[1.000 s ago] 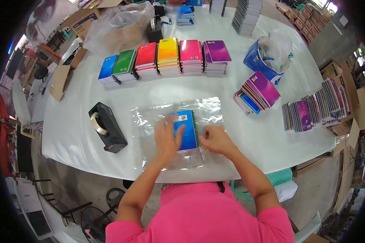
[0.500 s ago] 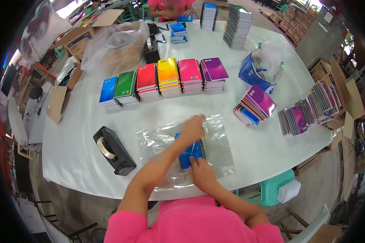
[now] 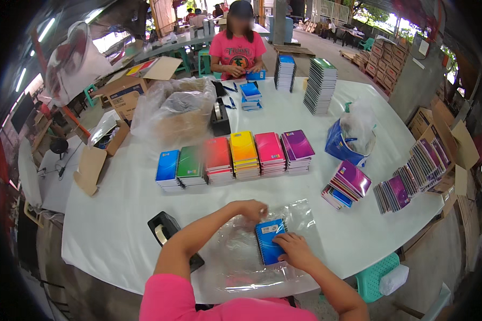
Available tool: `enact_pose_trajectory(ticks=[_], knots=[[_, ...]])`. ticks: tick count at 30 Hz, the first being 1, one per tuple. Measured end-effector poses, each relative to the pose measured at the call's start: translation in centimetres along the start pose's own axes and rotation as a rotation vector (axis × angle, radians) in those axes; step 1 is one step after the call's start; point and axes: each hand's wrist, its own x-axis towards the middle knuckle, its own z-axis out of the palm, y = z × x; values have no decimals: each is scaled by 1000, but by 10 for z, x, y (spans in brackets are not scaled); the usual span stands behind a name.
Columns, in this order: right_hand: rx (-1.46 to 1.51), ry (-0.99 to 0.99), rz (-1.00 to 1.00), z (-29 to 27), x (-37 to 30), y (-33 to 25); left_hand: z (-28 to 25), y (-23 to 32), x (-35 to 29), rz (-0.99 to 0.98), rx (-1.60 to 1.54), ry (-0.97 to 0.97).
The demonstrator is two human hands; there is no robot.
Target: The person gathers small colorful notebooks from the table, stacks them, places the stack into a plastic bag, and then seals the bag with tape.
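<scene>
A blue spiral notebook (image 3: 268,252) with a pale label near its top lies on a clear plastic sheet or bag (image 3: 235,251) in front of me. Wire coil shows along its left side and at its upper right edge. My right hand (image 3: 297,250) rests on the notebook's right side, fingers spread over the cover. At the notebook's upper left corner, just above the plastic, is my left hand (image 3: 253,209), its fingers curled together. What they pinch, if anything, is too small to make out. Under my left forearm sits a black tape dispenser (image 3: 166,227), partly hidden.
A row of notebook stacks (image 3: 245,150) in several colours stands beyond the plastic. To the right are a purple-topped pile (image 3: 352,179), a blue bag (image 3: 344,142) and more notebooks by a carton (image 3: 460,144). Across the table, a person (image 3: 238,51) handles a blue notebook.
The view has tilted up, showing more of the far side. My left hand has gone from over the notebook to its upper left corner. The label on the cover now shows.
</scene>
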Motion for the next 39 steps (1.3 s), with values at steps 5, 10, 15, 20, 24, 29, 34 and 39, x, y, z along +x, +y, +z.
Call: enact_pose_trajectory(ticks=[5, 10, 15, 20, 24, 29, 34, 39], knots=[[-59, -55, -84, -1, 12, 3, 27, -45, -63, -44, 17, 114], [-48, -43, -215, 0, 16, 31, 85, 35, -93, -499, -956, 637], [-1, -121, -311, 6, 27, 41, 153, 55, -127, -489, -1029, 566], [55, -89, -358, 8, 28, 55, 107, 110, -83, -277, -227, 756], [218, -46, -376, 38, 34, 69, 99, 143, -49, -400, -44, 555], [188, -306, -470, 14, 61, 85, 108, 137, -40, -479, -22, 520], [232, -190, -394, -5, 103, 37, 114, 134, -35, -458, 44, 501], [303, 268, -373, 14, 168, 73, 100, 147, -30, -466, 118, 520]])
